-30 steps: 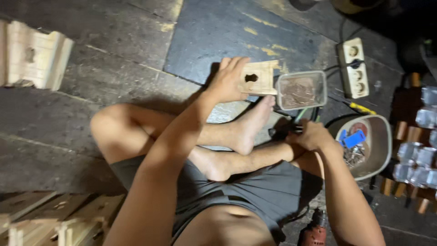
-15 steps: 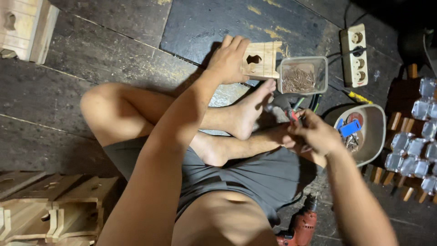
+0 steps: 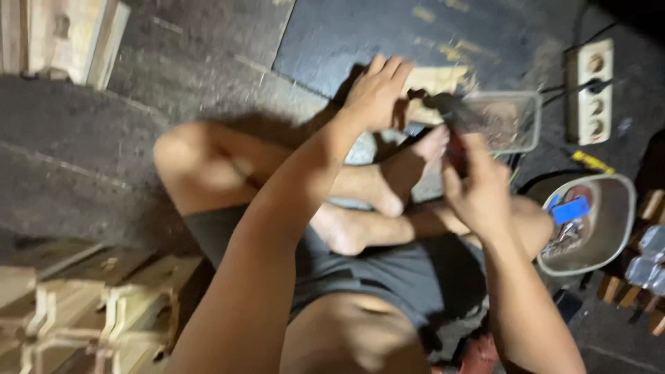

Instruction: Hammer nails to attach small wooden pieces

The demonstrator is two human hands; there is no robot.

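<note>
Person sits cross-legged on the dark floor (image 3: 104, 173), view blurred. Nearest, lower left, a stack of pale wooden pieces (image 3: 76, 312). Right hand (image 3: 478, 183) is closed around a dark tool (image 3: 450, 121), its long axis running up and left toward the small wooden block (image 3: 433, 83); tool type unclear. Left hand (image 3: 377, 93) lies flat on that block, fingers together, pressing it to the floor just beyond the feet. Block is ahead and slightly left of the right hand; left hand is the nearer. One clear plastic tub (image 3: 509, 121) beside the block, one oval tub (image 3: 596, 221) at right, one power strip (image 3: 589, 90) farther.
</note>
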